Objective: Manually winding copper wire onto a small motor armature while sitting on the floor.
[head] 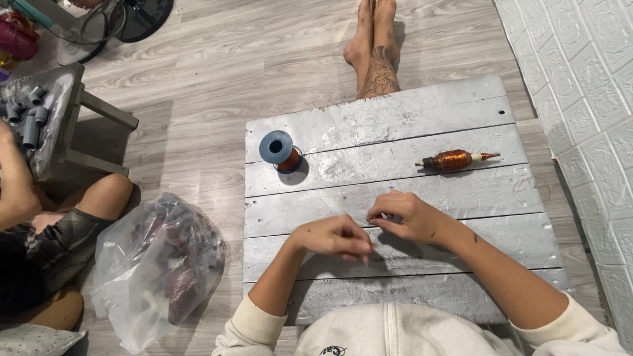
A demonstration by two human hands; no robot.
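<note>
Cream sleeves and the front of a cream zip top fill the bottom edge, belonging to a person sitting on the floor at a low grey plank table (395, 132). Both bare hands rest on the planks near the table's middle, close together but not touching. Left hand (336, 236) has its fingertips pinched together, pointing right. Right hand (405, 215) is curled, thumb and forefinger also pinched, facing the left hand. Between them something very thin appears to be held, likely fine wire, though it is too slight to make out for certain.

Farther up the table, to the right, a copper wire bobbin (455, 159) lies on its side, wound fat in the middle with thin tips. To the left stands a spool of copper wire (279, 150) with a blue-grey flange on top, upright, well apart from the bobbin and from both hands.

Beyond the table's far edge, the person's crossed bare feet (372, 46) stretch out on the pale wood-look floor. Left of the table sits a clear plastic bag (158, 264) stuffed with dark, reddish parts. Another person sits at the far left beside a second low table holding grey tube pieces (30, 112).

Handling such fine wire well seems to call for a light, steady pinch, with both wrists braced on the planks to avoid kinks.
</note>
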